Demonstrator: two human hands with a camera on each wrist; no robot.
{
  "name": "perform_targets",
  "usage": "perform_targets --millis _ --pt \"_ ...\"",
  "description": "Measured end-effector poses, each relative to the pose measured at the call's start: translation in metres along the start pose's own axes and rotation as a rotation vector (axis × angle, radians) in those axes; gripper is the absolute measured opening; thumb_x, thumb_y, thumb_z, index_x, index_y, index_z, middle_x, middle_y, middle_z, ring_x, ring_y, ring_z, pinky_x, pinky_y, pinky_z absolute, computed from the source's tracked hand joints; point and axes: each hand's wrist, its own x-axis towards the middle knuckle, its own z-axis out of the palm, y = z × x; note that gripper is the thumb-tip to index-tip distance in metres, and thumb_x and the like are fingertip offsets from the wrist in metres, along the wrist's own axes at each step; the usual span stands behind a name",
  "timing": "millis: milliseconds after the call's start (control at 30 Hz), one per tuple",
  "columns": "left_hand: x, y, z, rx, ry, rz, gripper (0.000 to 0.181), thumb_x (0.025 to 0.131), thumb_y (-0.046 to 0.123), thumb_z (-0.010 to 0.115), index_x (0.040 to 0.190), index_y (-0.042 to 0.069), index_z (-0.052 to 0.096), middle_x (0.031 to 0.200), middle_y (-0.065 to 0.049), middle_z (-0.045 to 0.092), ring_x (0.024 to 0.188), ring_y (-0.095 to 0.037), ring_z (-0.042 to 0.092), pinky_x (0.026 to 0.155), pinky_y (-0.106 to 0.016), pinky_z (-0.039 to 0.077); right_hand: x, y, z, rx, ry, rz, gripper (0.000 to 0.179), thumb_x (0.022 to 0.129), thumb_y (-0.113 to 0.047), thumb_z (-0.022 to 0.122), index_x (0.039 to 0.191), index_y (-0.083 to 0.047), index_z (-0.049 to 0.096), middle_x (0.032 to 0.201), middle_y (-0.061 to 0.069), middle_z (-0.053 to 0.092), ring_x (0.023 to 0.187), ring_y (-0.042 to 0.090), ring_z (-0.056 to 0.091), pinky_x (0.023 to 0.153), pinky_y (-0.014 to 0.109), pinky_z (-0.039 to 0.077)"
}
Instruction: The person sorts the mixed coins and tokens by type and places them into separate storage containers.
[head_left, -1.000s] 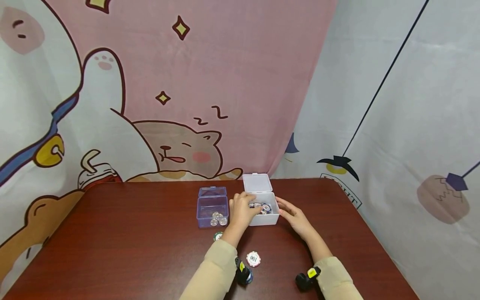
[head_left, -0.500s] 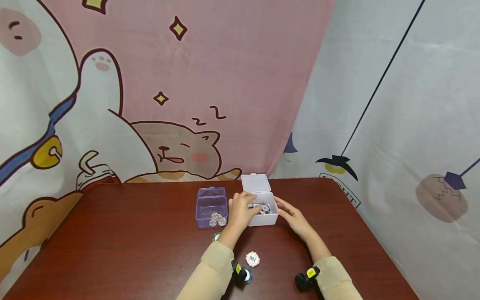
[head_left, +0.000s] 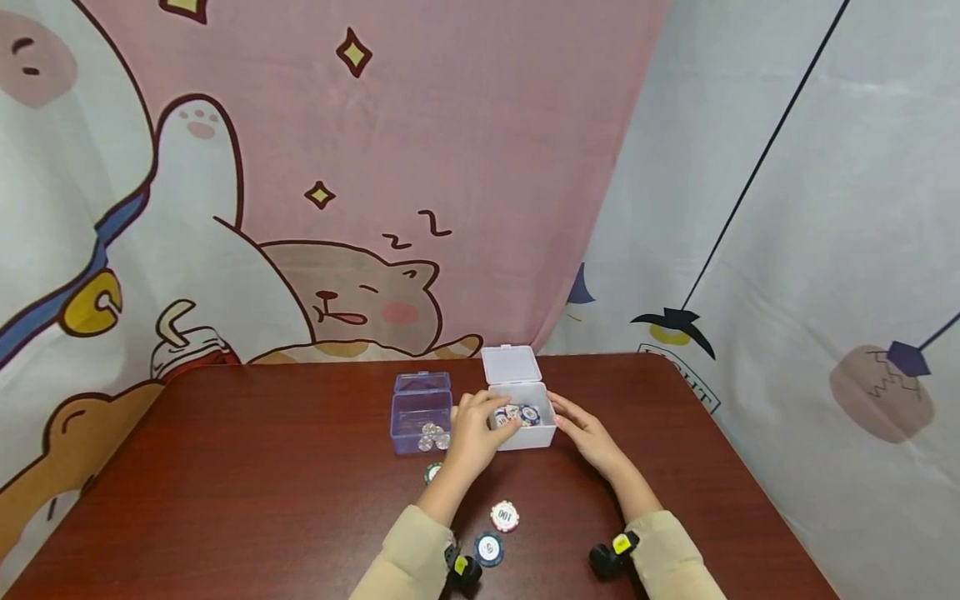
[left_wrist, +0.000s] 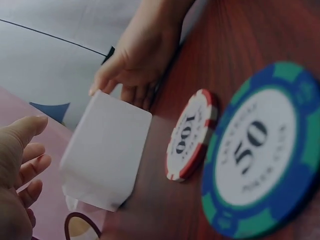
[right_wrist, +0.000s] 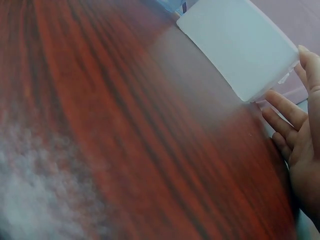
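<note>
A white plastic box [head_left: 534, 438] with its lid [head_left: 512, 365] raised stands near the table's back edge, several poker chips [head_left: 529, 415] lying inside. At its left side is my left hand [head_left: 472, 429], fingers loosely bent and spread from the thumb, nothing between them in the left wrist view. The fingertips of my right hand [head_left: 588, 435] touch the box's right wall, the fingers rather straight. On the table nearer me lie a red-and-white 100 chip [left_wrist: 187, 137] and a blue-and-green 50 chip [left_wrist: 257, 147]. A green-edged chip [head_left: 431, 472] is partly hidden by the left forearm.
To the left of the white box, a translucent blue box [head_left: 402, 442] stands with its lid up. Several clear, round, faceted pieces [head_left: 427, 442] sit in it. Behind the brown table [head_left: 262, 483] hangs a printed cloth [head_left: 487, 167].
My left hand has drawn slightly left and toward me, out from over the box, and its wrist has uncovered the blue chip. The right hand stays at the box's wall.
</note>
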Motion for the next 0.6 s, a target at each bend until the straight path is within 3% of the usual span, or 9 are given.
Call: perform_targets --millis 233,333,400,600 --pt "-0.013 0.004 -0.012 -0.029 0.013 0.034 0.037 0.076 0.026 0.081 0.107 0.008 0.074 0.104 0.000 0.066 0.092 -0.017 0.051 0.077 -0.038 0.032 0.001 0.003 0.000 -0.008 -0.002 -0.022 0.044 0.098 -0.003 0.050 0.140 0.006 0.042 0.132 0.031 0.049 0.123 0.041 0.044 0.095 0.028 0.038" --pt "-0.021 0.003 -0.016 -0.059 0.006 0.022 0.037 0.075 0.025 0.081 0.107 0.008 0.074 0.104 0.001 0.066 0.091 -0.016 0.050 0.076 -0.038 0.032 0.001 0.004 -0.001 -0.004 0.001 -0.018 0.044 0.098 -0.003 0.050 0.140 0.005 0.042 0.132 0.031 0.049 0.123 0.041 0.044 0.092 0.021 0.037" --pt "-0.025 0.002 -0.018 -0.075 0.002 0.018 0.036 0.075 0.024 0.082 0.106 0.007 0.074 0.103 0.001 0.066 0.090 -0.016 0.050 0.076 -0.038 0.033 0.001 0.005 -0.001 -0.006 0.005 -0.011 0.044 0.098 -0.004 0.051 0.140 0.004 0.043 0.132 0.030 0.050 0.123 0.040 0.045 0.092 0.022 0.038" --pt "-0.036 -0.002 -0.022 -0.092 -0.004 0.034 0.037 0.072 0.021 0.083 0.104 0.003 0.074 0.100 0.001 0.066 0.090 -0.016 0.051 0.078 -0.040 0.032 0.001 0.006 -0.001 -0.018 0.015 0.011 0.044 0.098 -0.006 0.052 0.140 0.002 0.044 0.131 0.029 0.050 0.122 0.039 0.046 0.097 0.044 0.037"
